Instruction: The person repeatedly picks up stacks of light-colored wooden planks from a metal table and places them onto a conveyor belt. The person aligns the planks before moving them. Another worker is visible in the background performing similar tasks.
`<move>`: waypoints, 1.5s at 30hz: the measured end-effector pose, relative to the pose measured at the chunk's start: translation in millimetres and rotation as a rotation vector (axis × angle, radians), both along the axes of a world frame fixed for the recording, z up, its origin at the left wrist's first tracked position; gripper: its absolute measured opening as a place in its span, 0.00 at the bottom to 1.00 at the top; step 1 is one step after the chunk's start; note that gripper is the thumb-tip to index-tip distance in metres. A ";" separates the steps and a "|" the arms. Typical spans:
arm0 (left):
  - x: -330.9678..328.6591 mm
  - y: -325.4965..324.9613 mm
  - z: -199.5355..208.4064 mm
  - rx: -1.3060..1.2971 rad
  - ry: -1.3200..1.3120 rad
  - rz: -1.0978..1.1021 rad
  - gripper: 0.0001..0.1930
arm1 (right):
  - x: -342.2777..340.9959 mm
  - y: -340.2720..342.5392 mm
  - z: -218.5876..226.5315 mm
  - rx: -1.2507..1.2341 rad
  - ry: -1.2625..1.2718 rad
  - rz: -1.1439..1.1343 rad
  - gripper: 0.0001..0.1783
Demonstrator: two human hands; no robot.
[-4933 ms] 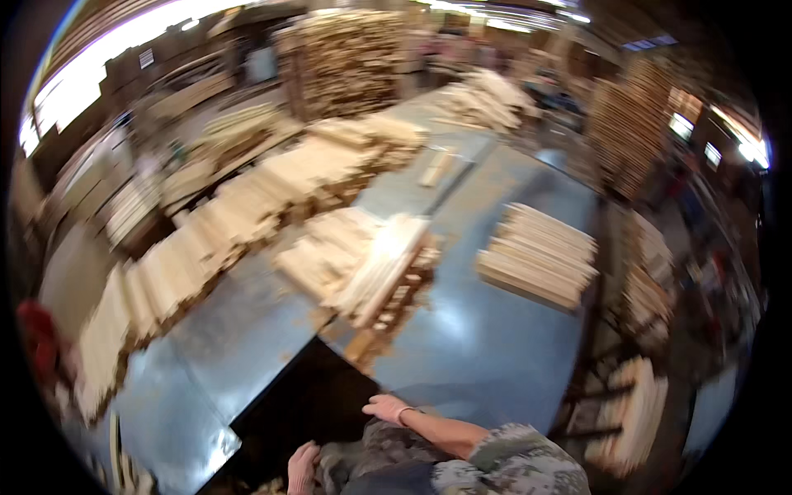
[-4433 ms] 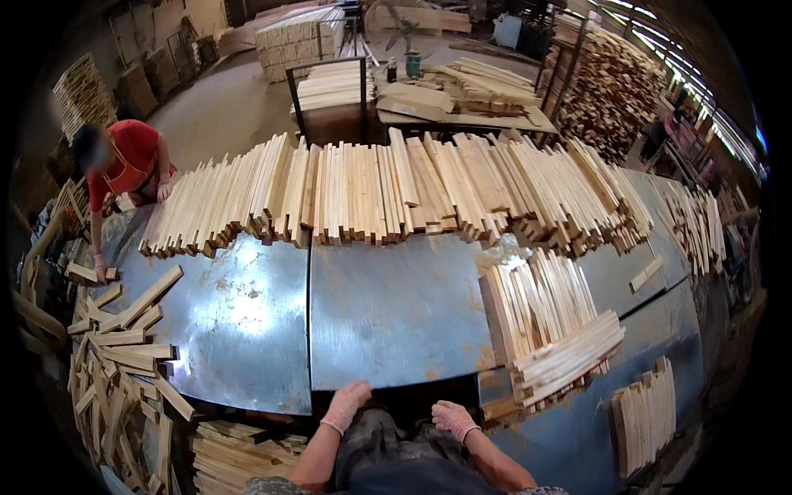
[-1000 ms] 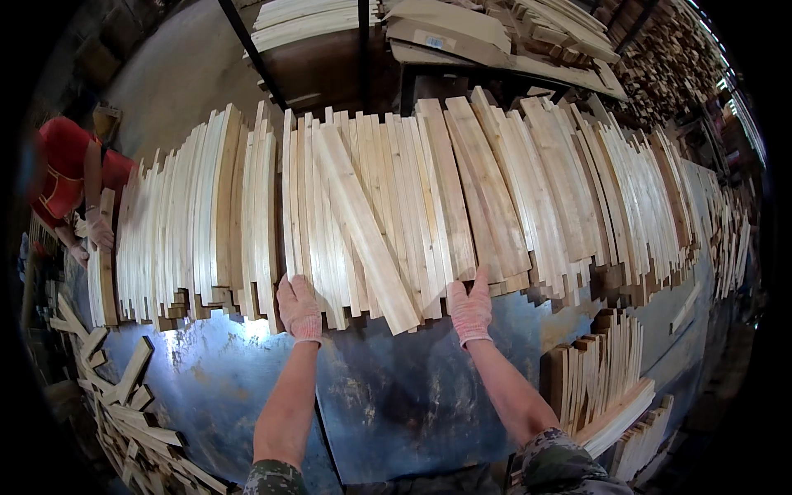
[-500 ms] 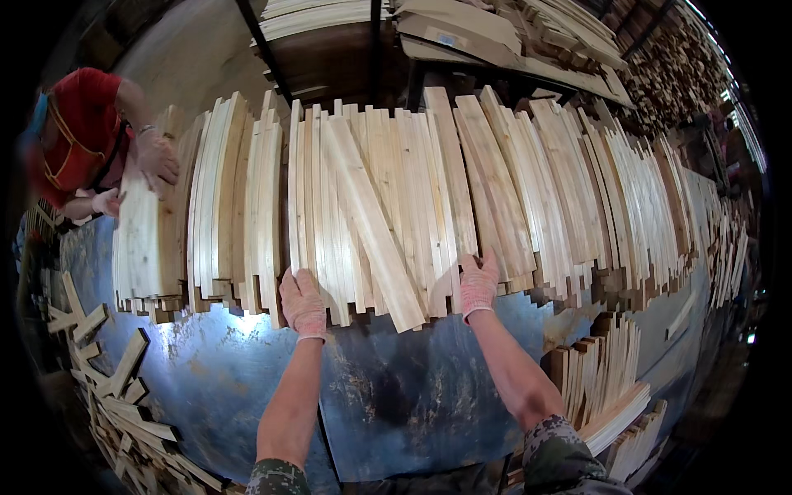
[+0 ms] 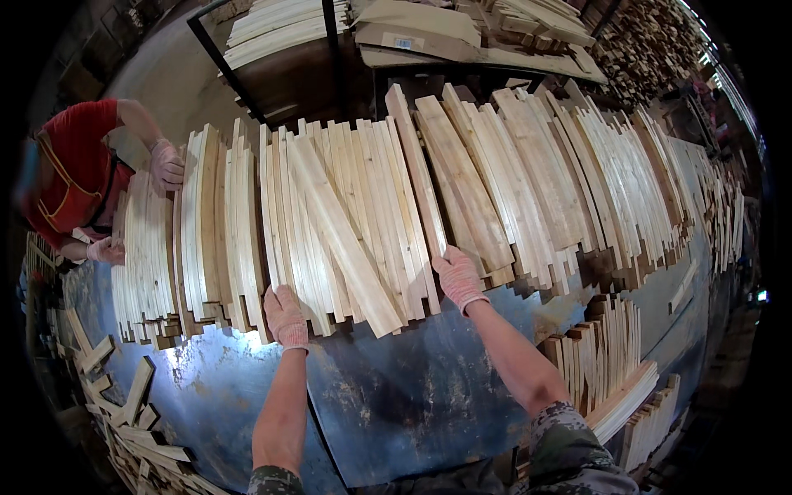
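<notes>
A row of pale wooden slats [image 5: 363,181] lies side by side on the blue metal table. One loose slat [image 5: 342,231] rests slantwise on top of them. My left hand [image 5: 286,318], in a pink-and-white knit glove, grips the near left edge of this group, its fingers closed against the outer slat. Gloved alike, my right hand [image 5: 459,278] holds the near right edge, thumb and fingers around the end of an outer slat [image 5: 419,177]. Both hands together bracket the group; some fingertips are hidden by wood.
At the left a co-worker in a red shirt [image 5: 78,140] has gloved hands on other slats [image 5: 144,256]. More slats [image 5: 536,173] continue rightward. Offcuts [image 5: 136,396] heap at the lower left, and short stacked pieces [image 5: 606,342] stand by my right arm on the blue table [image 5: 396,404].
The view has turned, so the slats and my hands appear farther left. My hands keep to the group's two sides. The co-worker's upper hand has moved to the top of the neighbouring slats.
</notes>
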State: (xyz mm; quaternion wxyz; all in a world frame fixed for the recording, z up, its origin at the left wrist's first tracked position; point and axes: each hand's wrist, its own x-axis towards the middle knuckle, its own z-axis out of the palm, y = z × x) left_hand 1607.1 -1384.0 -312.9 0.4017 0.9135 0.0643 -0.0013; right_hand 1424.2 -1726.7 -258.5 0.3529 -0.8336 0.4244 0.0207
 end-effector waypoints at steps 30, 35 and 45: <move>-172.8 87.0 72.7 0.030 0.124 -0.183 0.17 | -176.8 112.6 39.0 0.084 0.143 -0.073 0.33; -292.1 150.8 99.4 -0.025 0.333 -0.022 0.15 | -291.7 166.4 56.7 0.225 0.147 -0.129 0.48; -351.0 219.8 98.0 0.043 0.522 -0.165 0.19 | -345.9 154.3 69.4 0.604 0.293 0.006 0.40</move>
